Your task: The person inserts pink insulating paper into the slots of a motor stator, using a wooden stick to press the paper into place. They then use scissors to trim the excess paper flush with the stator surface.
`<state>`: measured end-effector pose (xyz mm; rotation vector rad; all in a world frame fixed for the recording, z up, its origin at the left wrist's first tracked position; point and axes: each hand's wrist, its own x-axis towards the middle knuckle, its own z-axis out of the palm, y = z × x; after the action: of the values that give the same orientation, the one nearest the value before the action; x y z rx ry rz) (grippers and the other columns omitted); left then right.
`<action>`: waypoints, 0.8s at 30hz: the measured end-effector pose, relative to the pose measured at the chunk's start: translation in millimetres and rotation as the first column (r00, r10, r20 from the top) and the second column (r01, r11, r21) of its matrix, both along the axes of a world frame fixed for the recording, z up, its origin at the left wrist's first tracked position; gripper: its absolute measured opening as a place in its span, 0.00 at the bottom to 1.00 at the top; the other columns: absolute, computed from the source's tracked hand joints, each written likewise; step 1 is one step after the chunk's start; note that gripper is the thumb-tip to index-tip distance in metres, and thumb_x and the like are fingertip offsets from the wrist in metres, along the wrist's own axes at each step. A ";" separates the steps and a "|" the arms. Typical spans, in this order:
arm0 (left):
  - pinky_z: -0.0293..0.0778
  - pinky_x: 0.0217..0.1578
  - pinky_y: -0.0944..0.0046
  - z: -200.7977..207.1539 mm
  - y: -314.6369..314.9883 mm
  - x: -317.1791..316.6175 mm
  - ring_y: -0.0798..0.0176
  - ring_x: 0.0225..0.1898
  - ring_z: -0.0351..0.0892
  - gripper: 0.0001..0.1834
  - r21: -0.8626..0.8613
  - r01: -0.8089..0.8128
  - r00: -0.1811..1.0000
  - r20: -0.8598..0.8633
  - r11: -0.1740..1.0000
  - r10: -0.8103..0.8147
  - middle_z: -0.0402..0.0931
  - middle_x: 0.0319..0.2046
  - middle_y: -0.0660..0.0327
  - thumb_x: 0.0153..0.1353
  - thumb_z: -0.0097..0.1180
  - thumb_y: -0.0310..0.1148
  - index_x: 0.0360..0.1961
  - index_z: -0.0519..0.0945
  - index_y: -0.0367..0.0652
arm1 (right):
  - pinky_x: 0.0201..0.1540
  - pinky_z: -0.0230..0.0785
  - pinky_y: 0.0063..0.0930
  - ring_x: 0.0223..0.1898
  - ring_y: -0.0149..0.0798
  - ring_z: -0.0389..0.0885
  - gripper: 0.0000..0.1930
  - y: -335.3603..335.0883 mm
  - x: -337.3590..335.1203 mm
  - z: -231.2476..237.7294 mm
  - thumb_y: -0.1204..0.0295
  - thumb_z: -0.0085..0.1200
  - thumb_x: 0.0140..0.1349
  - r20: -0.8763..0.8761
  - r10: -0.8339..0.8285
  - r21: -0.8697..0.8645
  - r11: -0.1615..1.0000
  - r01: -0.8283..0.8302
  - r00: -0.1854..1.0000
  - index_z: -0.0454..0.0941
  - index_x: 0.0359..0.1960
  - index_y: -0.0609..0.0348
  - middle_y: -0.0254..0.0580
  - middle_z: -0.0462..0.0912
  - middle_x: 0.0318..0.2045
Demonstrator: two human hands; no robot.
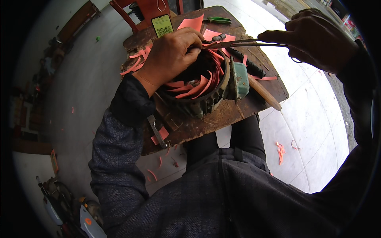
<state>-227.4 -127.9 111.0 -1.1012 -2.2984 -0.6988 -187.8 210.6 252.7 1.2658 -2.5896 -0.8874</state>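
A motor stator in a finned metal housing (203,106) stands on a worn wooden table. Curled pieces of pink paper (202,85) line its inside, and a green box (239,80) projects from its right side. Over the far rim, my left hand (174,53) is closed, thumb and fingers pinching a pink strip there. My right hand (313,37), raised at the right, grips the handles of long metal scissors (227,44). Their blades reach left to the strip beside my left fingertips. The exact cutting point is partly hidden by my left hand.
On the table (234,113) lie a wooden handle (265,93), a dark rod (258,70), a green-handled tool (219,20), a wrench (158,132) and pink scraps (137,65). A printed card (162,25) leans by a red chair (145,14). Paper offcuts (281,152) litter the floor.
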 end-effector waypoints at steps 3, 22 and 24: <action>0.84 0.45 0.53 0.3 -5.0 2.1 0.50 0.44 0.88 0.04 -0.073 -0.027 0.996 -0.088 0.997 0.020 0.86 0.45 0.60 0.62 0.66 0.28 0.36 0.84 0.40 | 0.49 0.81 0.34 0.34 0.33 0.87 0.30 -36.6 27.3 22.6 0.70 0.73 0.66 -0.065 -0.126 0.123 0.983 0.133 0.990 0.80 0.71 0.40 0.39 0.89 0.31; 0.84 0.47 0.53 -6.2 -12.8 -3.4 0.51 0.47 0.88 0.03 -0.011 0.015 1.000 -0.001 1.000 -0.015 0.88 0.50 0.64 0.60 0.67 0.29 0.35 0.87 0.42 | 0.32 0.80 0.39 0.26 0.43 0.86 0.10 -97.6 47.4 64.6 0.69 0.56 0.75 0.016 0.303 0.145 0.942 -0.302 0.953 0.87 0.37 0.58 0.39 0.85 0.23; 0.83 0.47 0.56 -6.7 -13.0 -4.0 0.51 0.47 0.89 0.03 -0.017 0.017 1.000 -0.022 1.000 -0.018 0.87 0.52 0.59 0.61 0.67 0.26 0.35 0.86 0.38 | 0.38 0.81 0.39 0.31 0.45 0.87 0.08 -101.5 54.5 67.5 0.69 0.58 0.71 -0.153 0.328 0.247 0.926 -0.285 0.932 0.86 0.35 0.57 0.40 0.86 0.25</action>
<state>-231.3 -140.8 104.3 -1.1325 -2.2827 -0.6712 -133.2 109.1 320.2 1.5062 -2.1125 -1.1890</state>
